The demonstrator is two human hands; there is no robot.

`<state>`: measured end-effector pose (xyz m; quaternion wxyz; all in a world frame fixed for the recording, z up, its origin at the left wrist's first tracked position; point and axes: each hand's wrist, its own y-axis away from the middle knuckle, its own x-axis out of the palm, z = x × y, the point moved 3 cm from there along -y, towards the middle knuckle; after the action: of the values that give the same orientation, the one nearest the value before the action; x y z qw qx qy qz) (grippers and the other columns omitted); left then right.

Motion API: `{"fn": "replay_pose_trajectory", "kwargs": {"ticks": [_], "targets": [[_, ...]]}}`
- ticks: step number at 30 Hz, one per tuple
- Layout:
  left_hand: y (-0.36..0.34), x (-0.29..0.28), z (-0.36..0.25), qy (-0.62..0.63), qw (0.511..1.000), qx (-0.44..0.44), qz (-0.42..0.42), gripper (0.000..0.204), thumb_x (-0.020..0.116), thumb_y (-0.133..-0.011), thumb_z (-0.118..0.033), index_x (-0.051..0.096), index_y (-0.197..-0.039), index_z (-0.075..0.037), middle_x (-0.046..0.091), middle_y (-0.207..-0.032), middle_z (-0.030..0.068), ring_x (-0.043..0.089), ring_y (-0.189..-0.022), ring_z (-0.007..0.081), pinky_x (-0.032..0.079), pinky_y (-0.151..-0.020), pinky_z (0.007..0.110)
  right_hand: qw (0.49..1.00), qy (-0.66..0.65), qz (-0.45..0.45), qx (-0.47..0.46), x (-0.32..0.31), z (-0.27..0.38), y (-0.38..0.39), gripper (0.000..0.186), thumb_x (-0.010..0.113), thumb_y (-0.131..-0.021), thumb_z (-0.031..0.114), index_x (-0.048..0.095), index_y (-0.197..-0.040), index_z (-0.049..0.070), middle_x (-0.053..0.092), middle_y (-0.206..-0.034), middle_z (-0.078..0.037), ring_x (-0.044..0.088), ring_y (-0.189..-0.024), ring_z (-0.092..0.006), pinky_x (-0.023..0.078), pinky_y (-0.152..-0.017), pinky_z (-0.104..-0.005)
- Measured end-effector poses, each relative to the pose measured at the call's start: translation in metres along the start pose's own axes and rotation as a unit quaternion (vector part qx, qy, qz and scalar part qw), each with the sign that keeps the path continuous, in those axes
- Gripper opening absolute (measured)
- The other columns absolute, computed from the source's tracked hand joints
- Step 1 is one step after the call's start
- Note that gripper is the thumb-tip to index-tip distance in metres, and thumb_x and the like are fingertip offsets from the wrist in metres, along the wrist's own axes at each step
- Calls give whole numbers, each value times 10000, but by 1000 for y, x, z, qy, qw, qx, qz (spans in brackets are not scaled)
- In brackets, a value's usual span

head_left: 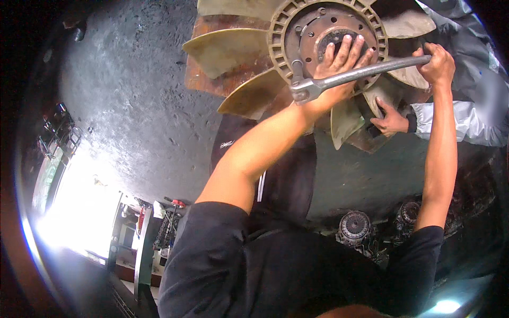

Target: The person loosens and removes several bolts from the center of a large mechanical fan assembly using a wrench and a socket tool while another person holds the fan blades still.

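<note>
Scuffed grey floor (pixel 143 100) spreads to the left, with glare at the lower left and a round machine part (pixel 354 227) at the lower right. A large fan (pixel 313 46) with pale blades lies over a reddish-brown board (pixel 205 84), its hub facing up. The left hand (pixel 342 59) is spread open on the hub, while the right hand (pixel 438 68) is wrapped around the end of a long-handled wrench (pixel 376 70), which crosses over the left wrist. Its head sits at the hub's near left edge. A co-worker's hand (pixel 391 122) touches a blade at the right.

Turning a fastener on the hub seems to be the step in hand, though which way is unclear. The next move likely calls for a firm swing of the handle, head kept seated and fan braced.
</note>
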<state>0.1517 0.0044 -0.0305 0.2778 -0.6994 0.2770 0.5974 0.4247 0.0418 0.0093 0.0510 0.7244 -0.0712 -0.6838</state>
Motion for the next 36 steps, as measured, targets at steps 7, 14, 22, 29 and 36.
{"fn": "replay_pose_trajectory", "kwargs": {"ticks": [7,14,22,29,36], "targets": [[-6,7,-4,115,990,-57,-53,580,544,-848,-392,478,-1390,-195,293,-1521,140,181,-1429,371,72,-1136,546,994,-5,40,106,-5,16,56,327,740,-675,374,666,-728,60,661,-799,-184,636,-771,-386,503,-667,-460],[-10,19,-10,34,991,-76,-103,571,568,-836,-438,506,-1363,-228,285,-1528,116,172,-1434,357,30,-1144,543,985,-40,12,166,-8,39,102,263,669,-665,289,628,-666,30,636,-734,-201,617,-711,-409,479,-623,-474],[-10,15,-9,73,988,-103,-90,638,595,-735,-285,509,-1361,-195,267,-1532,143,140,-1439,381,-4,-1134,565,977,-71,29,199,-3,49,130,284,688,-645,303,630,-672,26,620,-710,-215,605,-697,-412,477,-616,-478],[71,-33,14,340,935,32,100,696,628,-716,-252,454,-1370,-90,356,-1460,210,280,-1390,360,190,-1110,545,977,-58,13,205,4,34,128,336,715,-652,320,700,-825,32,670,-823,-188,639,-789,-375,509,-694,-452],[-57,-79,136,399,905,-91,-113,325,736,-794,-246,653,-961,20,672,-902,192,677,-841,299,534,-743,369,970,-85,-37,223,2,36,129,329,731,-668,333,701,-809,37,668,-806,-166,637,-778,-361,505,-681,-436]]}}
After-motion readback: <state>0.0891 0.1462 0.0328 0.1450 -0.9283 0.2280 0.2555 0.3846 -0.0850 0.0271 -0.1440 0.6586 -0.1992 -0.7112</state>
